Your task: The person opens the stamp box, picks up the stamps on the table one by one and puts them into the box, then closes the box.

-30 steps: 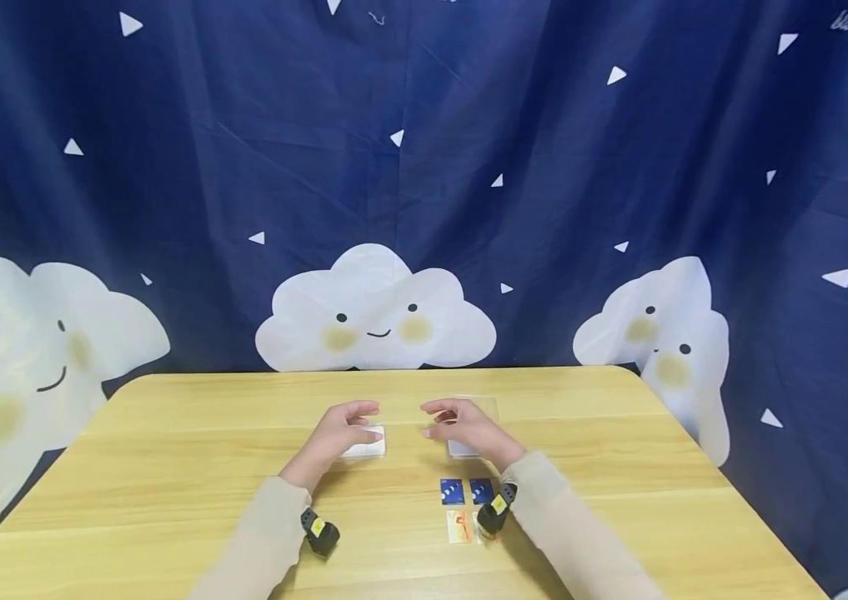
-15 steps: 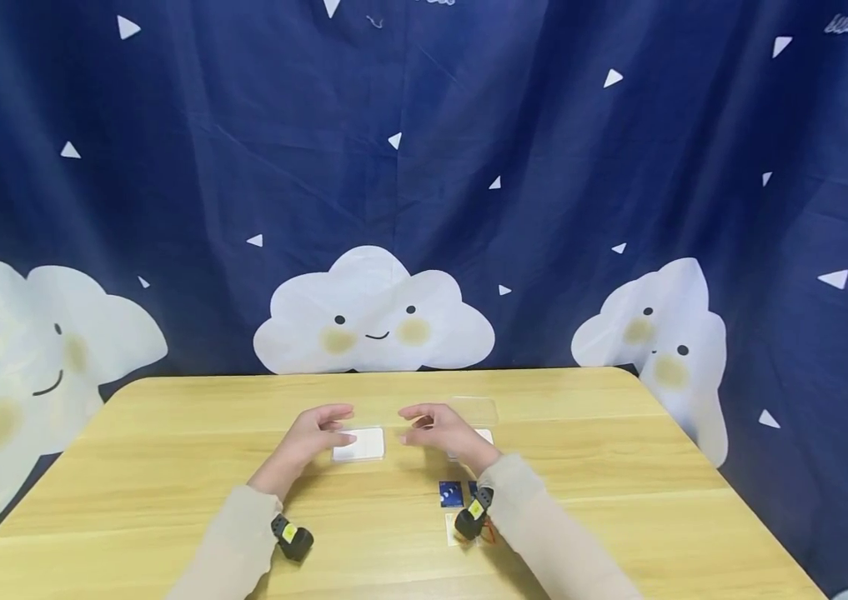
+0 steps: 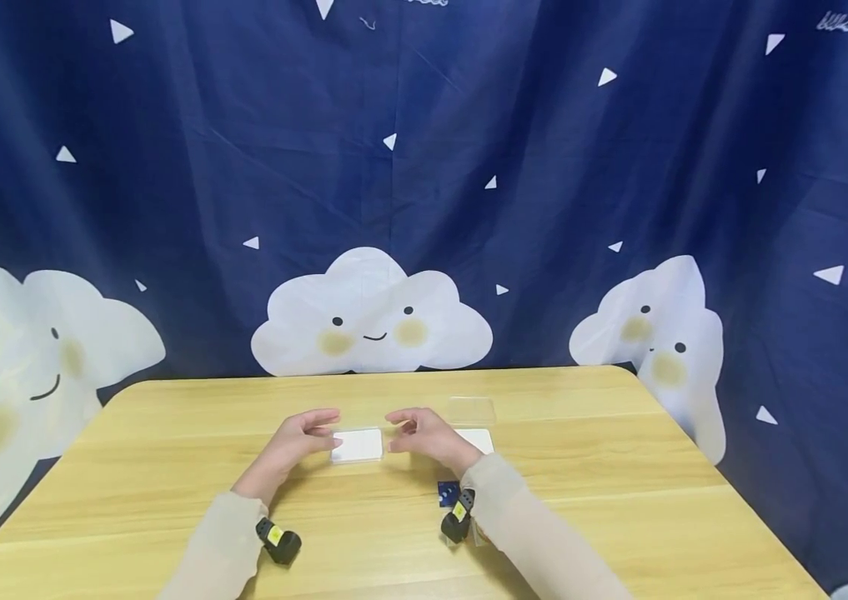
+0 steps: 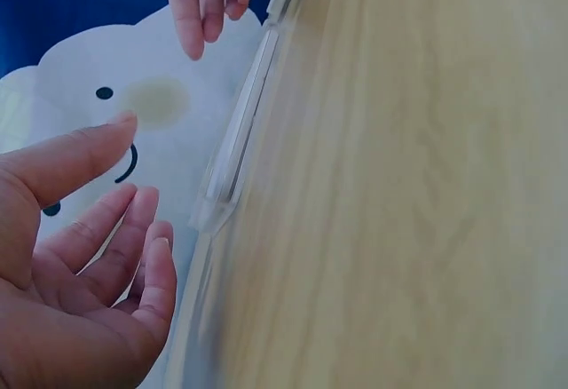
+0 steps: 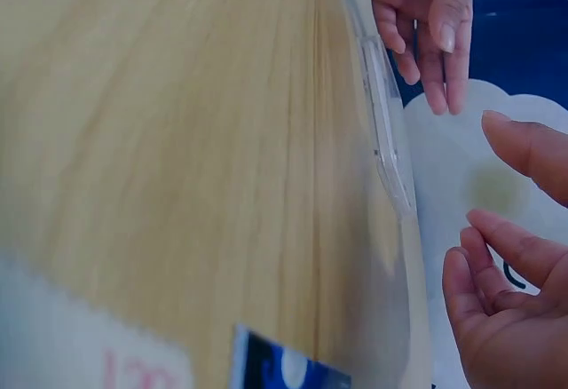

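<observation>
My left hand [image 3: 296, 442] is at the left end of a shallow clear plastic case [image 3: 359, 446] with a flat white insert, lying on the table. Opposite it, my right hand [image 3: 429, 437] hovers just off the case's right end. Both hands have loosely bent fingers with nothing between them. In the left wrist view the left thumb and fingers [image 4: 146, 220] are spread apart beside the case [image 4: 240, 131]. A similar white piece [image 3: 478, 439] lies partly behind the right hand. A clear lid-like piece [image 3: 471, 409] is behind that.
A small blue printed stamp [image 3: 448, 493] lies near the right wrist, with others partly hidden by the wrist camera and sleeve. In the right wrist view a pale stamp [image 5: 89, 336] with a toothed edge and red print is close. A cloud-patterned curtain [image 3: 424, 167] hangs behind the table [image 3: 168, 467].
Both hands have moved left across the table, fingers still loosely bent. The left case has come into fuller view between them, and more of the right white piece shows.
</observation>
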`<state>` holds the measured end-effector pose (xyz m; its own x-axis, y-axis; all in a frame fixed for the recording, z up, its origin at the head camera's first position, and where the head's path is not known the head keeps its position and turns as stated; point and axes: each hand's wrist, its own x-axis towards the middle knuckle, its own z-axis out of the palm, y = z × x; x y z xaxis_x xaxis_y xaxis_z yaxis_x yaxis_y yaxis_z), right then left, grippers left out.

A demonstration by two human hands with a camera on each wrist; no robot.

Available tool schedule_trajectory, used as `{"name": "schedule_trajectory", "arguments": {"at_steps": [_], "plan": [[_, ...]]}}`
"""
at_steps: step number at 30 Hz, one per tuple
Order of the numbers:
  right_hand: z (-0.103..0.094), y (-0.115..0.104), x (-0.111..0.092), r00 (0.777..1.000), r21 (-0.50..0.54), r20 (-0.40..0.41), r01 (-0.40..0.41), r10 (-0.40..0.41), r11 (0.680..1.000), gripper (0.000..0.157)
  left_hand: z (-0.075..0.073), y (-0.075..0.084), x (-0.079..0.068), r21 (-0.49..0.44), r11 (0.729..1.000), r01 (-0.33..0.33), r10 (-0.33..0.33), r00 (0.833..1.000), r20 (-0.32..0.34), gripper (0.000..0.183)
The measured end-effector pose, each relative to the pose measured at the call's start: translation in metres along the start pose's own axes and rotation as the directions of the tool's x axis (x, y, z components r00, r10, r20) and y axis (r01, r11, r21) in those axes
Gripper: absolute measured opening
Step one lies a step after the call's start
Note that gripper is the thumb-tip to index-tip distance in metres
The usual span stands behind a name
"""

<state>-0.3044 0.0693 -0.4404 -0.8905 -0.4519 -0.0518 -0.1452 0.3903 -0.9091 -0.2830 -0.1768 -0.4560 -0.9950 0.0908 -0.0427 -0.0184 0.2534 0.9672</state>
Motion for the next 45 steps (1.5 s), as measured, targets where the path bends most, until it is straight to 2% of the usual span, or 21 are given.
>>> {"name": "schedule_trajectory", "arguments": {"at_steps": [12,22,30,38,45], "plan": [[0.011,-0.002,0.006,0.999,-0.021,0.035,-0.022,0.023,1.000,0.062,-0.009,-0.007,-0.004,0.013,1.000,0.029,-0.029,0.999,0.038,0.061],[0.010,0.004,0.016,0.998,-0.061,0.037,-0.047,0.050,0.997,0.064,-0.005,-0.006,-0.005,0.096,0.995,0.019,-0.025,0.998,0.061,0.066],[0.015,0.003,0.020,0.998,-0.075,0.045,-0.045,0.049,0.996,0.062,-0.005,-0.006,-0.005,0.144,0.989,-0.013,0.007,0.999,0.046,0.062],[0.018,0.003,0.022,0.997,-0.107,0.068,-0.032,0.040,0.994,0.065,-0.001,-0.002,-0.007,0.151,0.987,0.050,-0.052,0.999,0.009,0.064],[0.020,0.004,0.024,0.997,-0.144,0.062,-0.031,0.040,0.989,0.066,0.001,0.000,-0.008,0.157,0.986,0.053,-0.054,0.999,0.001,0.066]]}}
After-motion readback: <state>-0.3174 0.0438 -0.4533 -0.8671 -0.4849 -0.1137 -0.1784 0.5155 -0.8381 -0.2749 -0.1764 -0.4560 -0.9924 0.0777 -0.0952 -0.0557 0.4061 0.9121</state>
